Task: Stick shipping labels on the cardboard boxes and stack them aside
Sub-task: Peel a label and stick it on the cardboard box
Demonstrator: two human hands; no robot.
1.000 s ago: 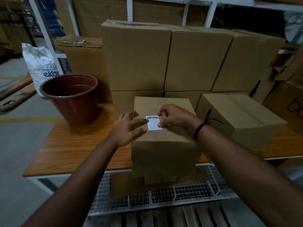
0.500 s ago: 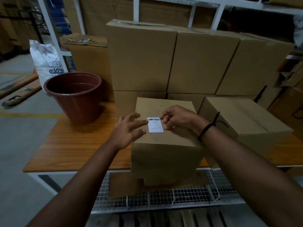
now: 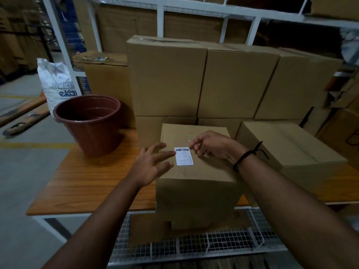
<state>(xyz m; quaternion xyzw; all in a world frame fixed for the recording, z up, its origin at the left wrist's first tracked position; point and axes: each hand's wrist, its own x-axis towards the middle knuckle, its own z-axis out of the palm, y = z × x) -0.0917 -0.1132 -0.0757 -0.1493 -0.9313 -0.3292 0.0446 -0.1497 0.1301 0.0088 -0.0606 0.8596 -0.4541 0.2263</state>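
Label: white label [image 3: 184, 156] with a barcode is lying flat on the top face of the box, near the middle.
Box: plain cardboard box [image 3: 196, 183] is sitting at the near edge of the table [image 3: 87, 181], overhanging a wire rack [image 3: 194, 247].
Left hand: left hand [image 3: 149, 166] is resting on the box top, fingers straight and spread apart; index fingertip is touching the label's left edge.
Right hand: right hand [image 3: 213, 146] is curling its fingers; one fingertip is meeting the label's top right corner. Pinching or only pressing: cannot tell.
Wrist: black cord [image 3: 244, 158] is circling the right wrist.
Neighbours: a second box [image 3: 287, 148] is sitting just right; stacked boxes [image 3: 204, 80] are standing behind; a brown pot [image 3: 91, 123] is standing to the left.
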